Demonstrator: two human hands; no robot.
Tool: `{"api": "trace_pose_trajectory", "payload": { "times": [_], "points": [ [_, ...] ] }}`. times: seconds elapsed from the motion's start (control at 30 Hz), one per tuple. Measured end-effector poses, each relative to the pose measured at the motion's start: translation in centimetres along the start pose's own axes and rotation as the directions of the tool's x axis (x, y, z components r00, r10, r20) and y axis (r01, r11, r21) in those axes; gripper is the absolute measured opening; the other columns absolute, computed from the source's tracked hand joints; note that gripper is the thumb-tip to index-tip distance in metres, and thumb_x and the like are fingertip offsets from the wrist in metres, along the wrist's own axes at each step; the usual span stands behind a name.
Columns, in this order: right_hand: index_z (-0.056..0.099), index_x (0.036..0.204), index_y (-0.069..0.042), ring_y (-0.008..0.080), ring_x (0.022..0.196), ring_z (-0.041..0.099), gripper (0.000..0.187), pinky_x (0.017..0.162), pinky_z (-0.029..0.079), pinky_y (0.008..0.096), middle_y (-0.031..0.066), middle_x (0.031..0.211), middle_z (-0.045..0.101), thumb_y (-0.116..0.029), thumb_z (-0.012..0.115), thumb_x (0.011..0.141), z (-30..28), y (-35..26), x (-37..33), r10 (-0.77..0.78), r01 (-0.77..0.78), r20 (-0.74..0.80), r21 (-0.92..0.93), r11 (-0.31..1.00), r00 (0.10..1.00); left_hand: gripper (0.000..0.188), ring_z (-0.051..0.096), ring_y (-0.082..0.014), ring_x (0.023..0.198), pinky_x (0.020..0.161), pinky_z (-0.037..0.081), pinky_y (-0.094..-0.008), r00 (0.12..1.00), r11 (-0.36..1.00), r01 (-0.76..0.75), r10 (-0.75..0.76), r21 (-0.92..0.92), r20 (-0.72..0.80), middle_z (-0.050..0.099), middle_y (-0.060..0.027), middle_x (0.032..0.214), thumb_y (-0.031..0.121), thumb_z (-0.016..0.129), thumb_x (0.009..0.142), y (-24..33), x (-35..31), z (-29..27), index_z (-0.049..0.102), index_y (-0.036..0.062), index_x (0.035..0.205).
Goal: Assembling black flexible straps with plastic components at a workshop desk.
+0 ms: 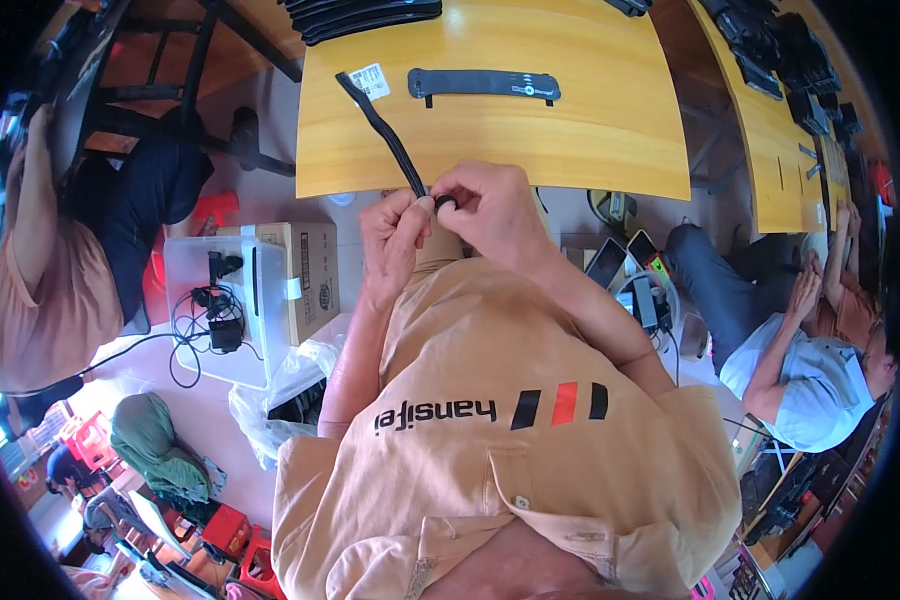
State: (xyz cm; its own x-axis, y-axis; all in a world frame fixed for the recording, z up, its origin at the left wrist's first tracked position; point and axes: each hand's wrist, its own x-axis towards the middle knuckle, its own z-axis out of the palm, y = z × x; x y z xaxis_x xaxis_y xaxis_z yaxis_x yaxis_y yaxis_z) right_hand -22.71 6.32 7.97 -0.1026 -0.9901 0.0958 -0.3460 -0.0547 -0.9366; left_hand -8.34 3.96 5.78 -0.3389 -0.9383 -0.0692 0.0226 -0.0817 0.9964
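Apparently one black strap (pixel 390 140), pinched twice

The left hand (pixel 392 238) pinches the black strap's near end between thumb and fingers, just off the wooden table (pixel 600 140); the right hand (pixel 490 200) nips a small dark piece (pixel 447 201) beside it, perhaps the strap's own tip. The rest slants out over the table, likely bringing this end close to the body. A dark grey strap (pixel 483 84) lies flat beyond, seemingly leaving the hands room.

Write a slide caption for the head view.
Left hand and right hand pinch a black strap before a yellow table bearing a flat dark band.
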Motion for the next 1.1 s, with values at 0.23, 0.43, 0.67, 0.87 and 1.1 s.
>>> {"api": "trace_pose_trajectory", "payload": {
  "times": [0.23, 0.43, 0.67, 0.87, 1.1],
  "points": [
    [0.061, 0.08, 0.004, 0.0076, 0.057, 0.053, 0.012, 0.052, 0.043, 0.0195, 0.0063, 0.068, 0.059, 0.003, 0.058, 0.069, -0.3, 0.1, 0.3, 0.058, -0.066, 0.064, 0.122, 0.99, 0.996, 0.032, 0.038, -0.0048, 0.048, 0.044, 0.029, -0.0218, 0.998, 0.999, 0.044, -0.045, -0.02, -0.042, 0.044, 0.0008, 0.053, 0.016, 0.055, 0.085, 0.5, -0.2, 0.1, 0.047, 0.0023, 0.057],
    [0.059, 0.081, 0.004, 0.0099, 0.057, 0.054, 0.011, 0.051, 0.044, 0.022, 0.0068, 0.07, 0.056, 0.004, 0.058, 0.07, 0.2, 0.5, -0.1, -0.117, 0.116, -0.03, -0.018, 0.993, 0.993, 0.034, 0.044, -0.0062, 0.051, 0.045, 0.034, -0.0219, 0.996, 0.958, 0.084, -0.076, 0.276, -0.041, 0.048, -0.0009, 0.055, 0.025, 0.055, 0.087, 0.7, 0.1, -0.3, 0.052, 0.0008, 0.064],
    [0.058, 0.078, 0.002, 0.0296, 0.066, 0.058, 0.012, 0.058, 0.047, 0.0348, 0.0146, 0.073, 0.057, -0.001, 0.062, 0.067, 0.8, 1.4, -0.2, -0.153, 0.15, -0.051, -0.061, 0.987, 0.987, 0.033, 0.045, -0.0081, 0.052, 0.046, 0.036, -0.0249, 0.987, 0.958, 0.159, -0.156, 0.24, -0.034, 0.049, -0.0028, 0.055, 0.025, 0.053, 0.089, 0.4, 0.1, -0.1, 0.053, -0.0006, 0.067],
    [0.058, 0.077, 0.002, 0.0283, 0.064, 0.058, 0.013, 0.057, 0.047, 0.0345, 0.0137, 0.073, 0.057, 0.0, 0.063, 0.065, 1.1, 1.4, -0.2, -0.141, 0.138, -0.043, -0.074, 0.988, 0.989, 0.032, 0.043, -0.008, 0.051, 0.046, 0.035, -0.0245, 0.996, 0.954, 0.094, -0.09, 0.286, -0.027, 0.047, -0.0014, 0.055, 0.02, 0.051, 0.089, 0.1, -0.1, -0.2, 0.05, -0.0001, 0.065],
    [0.06, 0.079, 0.004, 0.008, 0.062, 0.058, 0.009, 0.053, 0.047, 0.0218, 0.0059, 0.071, 0.06, 0.006, 0.057, 0.07, 1.1, 1.1, -0.3, -0.029, 0.03, -0.004, 0.163, 0.986, 1.0, 0.031, 0.04, -0.006, 0.05, 0.046, 0.032, -0.0222, 0.997, 0.989, 0.012, 0.0, 0.148, -0.076, 0.046, -0.0003, 0.054, 0.016, 0.052, 0.087, 0.4, -0.4, 0.1, 0.048, 0.0009, 0.06]
  ]
}}
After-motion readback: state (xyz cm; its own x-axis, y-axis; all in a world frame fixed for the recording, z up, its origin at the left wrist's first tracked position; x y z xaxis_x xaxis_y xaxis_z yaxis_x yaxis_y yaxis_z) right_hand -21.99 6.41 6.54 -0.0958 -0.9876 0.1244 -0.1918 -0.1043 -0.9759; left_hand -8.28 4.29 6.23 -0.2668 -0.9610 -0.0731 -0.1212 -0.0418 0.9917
